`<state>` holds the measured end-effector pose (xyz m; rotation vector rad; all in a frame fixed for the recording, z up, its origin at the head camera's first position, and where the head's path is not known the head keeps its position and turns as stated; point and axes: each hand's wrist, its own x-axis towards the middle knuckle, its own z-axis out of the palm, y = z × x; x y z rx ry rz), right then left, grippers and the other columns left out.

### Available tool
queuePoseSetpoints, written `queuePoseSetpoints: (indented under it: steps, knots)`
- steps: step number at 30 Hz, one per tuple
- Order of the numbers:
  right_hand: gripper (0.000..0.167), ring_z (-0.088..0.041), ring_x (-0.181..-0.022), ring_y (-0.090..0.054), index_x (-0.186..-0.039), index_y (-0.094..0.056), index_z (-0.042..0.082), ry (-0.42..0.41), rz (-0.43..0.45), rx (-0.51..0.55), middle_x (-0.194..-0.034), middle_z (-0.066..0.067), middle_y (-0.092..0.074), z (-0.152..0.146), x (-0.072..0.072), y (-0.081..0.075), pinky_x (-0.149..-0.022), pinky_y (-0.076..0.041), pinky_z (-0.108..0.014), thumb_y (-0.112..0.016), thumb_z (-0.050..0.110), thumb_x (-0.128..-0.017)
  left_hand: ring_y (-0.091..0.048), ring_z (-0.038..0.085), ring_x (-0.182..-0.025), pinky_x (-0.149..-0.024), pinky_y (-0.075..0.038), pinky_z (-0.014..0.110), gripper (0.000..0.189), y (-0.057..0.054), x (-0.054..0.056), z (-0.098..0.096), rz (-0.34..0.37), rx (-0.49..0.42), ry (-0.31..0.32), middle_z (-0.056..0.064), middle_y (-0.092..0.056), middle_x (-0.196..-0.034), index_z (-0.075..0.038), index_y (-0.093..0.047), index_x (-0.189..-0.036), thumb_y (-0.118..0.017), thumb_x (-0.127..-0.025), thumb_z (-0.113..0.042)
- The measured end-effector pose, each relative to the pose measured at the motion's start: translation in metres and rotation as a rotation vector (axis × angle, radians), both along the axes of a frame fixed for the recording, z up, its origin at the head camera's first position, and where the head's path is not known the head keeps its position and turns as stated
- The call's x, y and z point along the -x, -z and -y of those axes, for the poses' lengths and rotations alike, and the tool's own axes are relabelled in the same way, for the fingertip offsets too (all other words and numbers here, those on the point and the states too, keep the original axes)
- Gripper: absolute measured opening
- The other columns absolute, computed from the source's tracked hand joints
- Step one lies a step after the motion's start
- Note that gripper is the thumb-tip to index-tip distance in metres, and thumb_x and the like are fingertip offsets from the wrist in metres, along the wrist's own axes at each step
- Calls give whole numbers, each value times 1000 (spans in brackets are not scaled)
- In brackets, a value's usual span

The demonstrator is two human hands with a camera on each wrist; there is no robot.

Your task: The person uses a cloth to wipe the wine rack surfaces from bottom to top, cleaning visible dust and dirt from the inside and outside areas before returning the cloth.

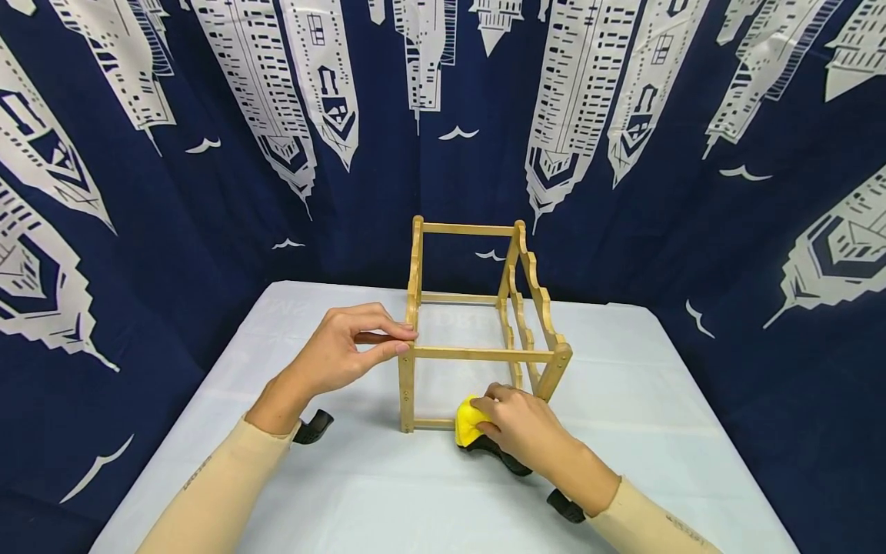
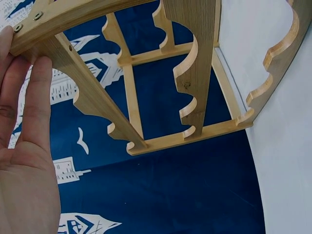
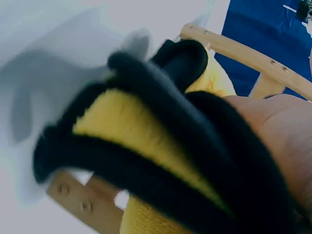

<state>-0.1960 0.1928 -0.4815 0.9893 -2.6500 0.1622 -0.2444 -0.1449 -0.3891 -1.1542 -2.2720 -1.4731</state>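
A light wooden rack [image 1: 481, 354] with scalloped rails stands on the table. At its upper left front corner, my left hand [image 1: 346, 348] grips the frame between thumb and fingers. The left wrist view shows those fingers against the wood near two screw heads, with the wavy rails [image 2: 192, 92] beyond. My right hand [image 1: 524, 425] holds a bunched yellow cloth [image 1: 469, 420] with black edging at the rack's low front rail. Up close in the right wrist view, the fuzzy cloth [image 3: 131, 119] hangs in folds and partly covers the rack's wood [image 3: 243, 56].
A white cover lies over the table [image 1: 374, 492] under the rack. Behind it hangs a dark blue curtain [image 1: 388, 185] printed with white buildings and birds. Black devices [image 1: 314, 427] sit at both wrists.
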Motion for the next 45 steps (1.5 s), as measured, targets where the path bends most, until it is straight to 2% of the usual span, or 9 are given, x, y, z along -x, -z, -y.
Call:
queuePoseSetpoints:
  steps: [3, 7, 13, 19, 29, 35, 39, 42, 45]
  knots:
    - [30, -17, -87, -75, -122, -89, 13, -4, 118, -16, -104, -3, -77, 12, 5, 1, -68, -65, -27, -99, 23, -96, -86, 25, -115, -98, -73, 32, 24, 0, 1, 0, -7, -2, 0, 2, -86, -114, -15, -91, -120, -90, -101, -2]
    - [29, -14, -89, -75, -124, -89, 13, -51, 172, -18, -105, -3, -77, 34, 13, 6, -74, -67, -27, -97, 25, -99, -86, 26, -114, -97, -73, 32, 23, 1, 1, 0, -19, -6, 1, 2, -86, -114, -14, -91, -120, -90, -101, -2]
    - [26, -13, -91, -76, -123, -89, 13, -143, 159, 1, -104, -2, -78, 69, 21, 12, -76, -68, -24, -95, 28, -102, -86, 25, -116, -97, -73, 33, 23, 2, 1, 0, -22, -13, 2, 2, -86, -114, -13, -91, -119, -90, -101, 0]
    - [31, -14, -95, -79, -125, -89, 11, -171, 99, 64, -109, -2, -82, 63, 15, 8, -81, -69, -24, -97, 27, -99, -86, 23, -115, -96, -73, 32, 23, 7, 0, 1, -25, -16, 2, 3, -86, -114, -12, -91, -121, -89, -102, 0]
    - [56, -20, -105, -83, -132, -86, 8, -343, -248, 355, -117, -5, -82, 32, -6, -44, -92, -72, -29, -108, 10, -81, -86, 12, -112, -98, -73, 32, 25, 7, 5, 6, -39, -17, 11, 1, -90, -121, -15, -92, -125, -89, -103, -4]
    - [34, -29, -101, -85, -136, -83, 4, -435, -335, 565, -118, -13, -82, 27, -11, -83, -96, -72, -28, -88, 18, -106, -86, 13, -114, -98, -73, 31, 24, 5, 6, 6, -44, -14, 18, 2, -91, -123, -13, -92, -125, -89, -103, -4]
    - [35, -29, -102, -83, -136, -84, 4, -362, -342, 598, -120, -14, -83, 32, -9, -108, -93, -73, -30, -90, 17, -105, -86, 13, -115, -98, -73, 32, 24, 5, 7, 5, -45, -14, 26, 3, -91, -123, -13, -91, -125, -89, -103, -4]
    - [43, -27, -110, -80, -138, -84, 8, -237, -259, 490, -125, -10, -83, 41, -4, -118, -92, -74, -34, -97, 17, -98, -86, 13, -114, -97, -73, 32, 26, 5, 7, 5, -43, -18, 24, 3, -91, -123, -13, -91, -125, -90, -102, -2]
    - [43, -25, -112, -76, -139, -85, 12, -151, -195, 356, -126, -6, -83, 50, 2, -119, -92, -73, -36, -95, 28, -101, -86, 13, -111, -96, -73, 31, 28, 6, 6, 6, -46, -19, 15, 3, -90, -123, -14, -92, -124, -91, -100, -1]
